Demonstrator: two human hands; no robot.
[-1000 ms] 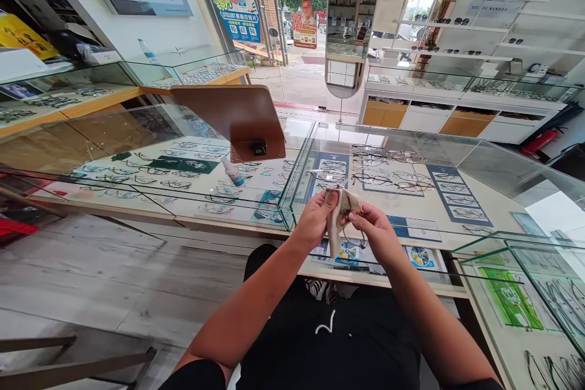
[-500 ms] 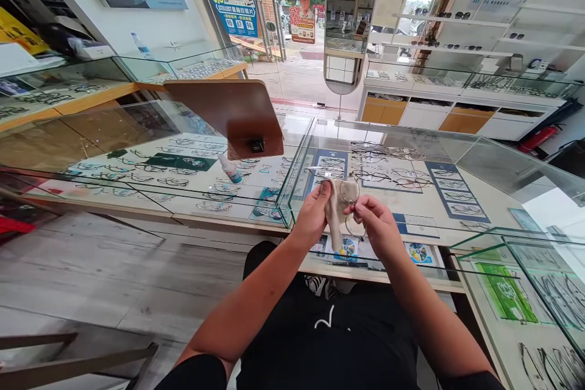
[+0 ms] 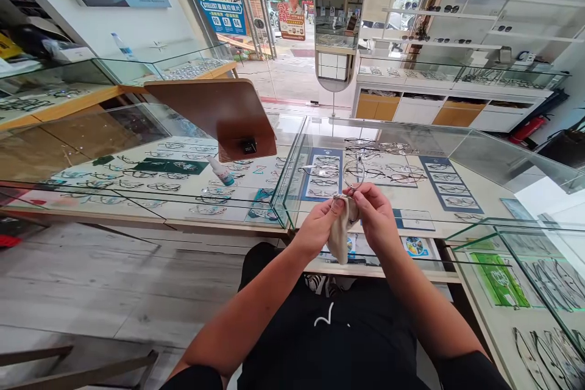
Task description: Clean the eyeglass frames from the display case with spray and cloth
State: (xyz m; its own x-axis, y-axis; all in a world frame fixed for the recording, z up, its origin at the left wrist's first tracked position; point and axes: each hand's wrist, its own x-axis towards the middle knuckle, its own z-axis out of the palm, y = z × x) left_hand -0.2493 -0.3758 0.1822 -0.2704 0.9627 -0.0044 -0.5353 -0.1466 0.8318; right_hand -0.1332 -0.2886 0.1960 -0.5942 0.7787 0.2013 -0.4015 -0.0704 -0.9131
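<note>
In front of me, over the edge of the glass counter, my left hand (image 3: 319, 225) is closed on a beige cleaning cloth (image 3: 339, 239) that hangs down from the fingers. My right hand (image 3: 375, 213) pinches a pair of thin-rimmed eyeglasses (image 3: 353, 186). One round lens stands up above the fingertips; the other lens is lower, with the cloth against it and partly hiding it. Both hands are close together, their fingertips almost meeting at the frame.
Glass display cases (image 3: 292, 183) with rows of spectacle frames surround me. On the left counter are a brown mirror or board (image 3: 214, 109) and a small spray bottle (image 3: 221, 172). A green packet (image 3: 499, 280) lies in the right case. A tall mirror (image 3: 340, 24) stands ahead.
The glasses have turned so that one lens now points upward. My left hand with the cloth has moved down and right, onto the lower lens. The view has shifted slightly.
</note>
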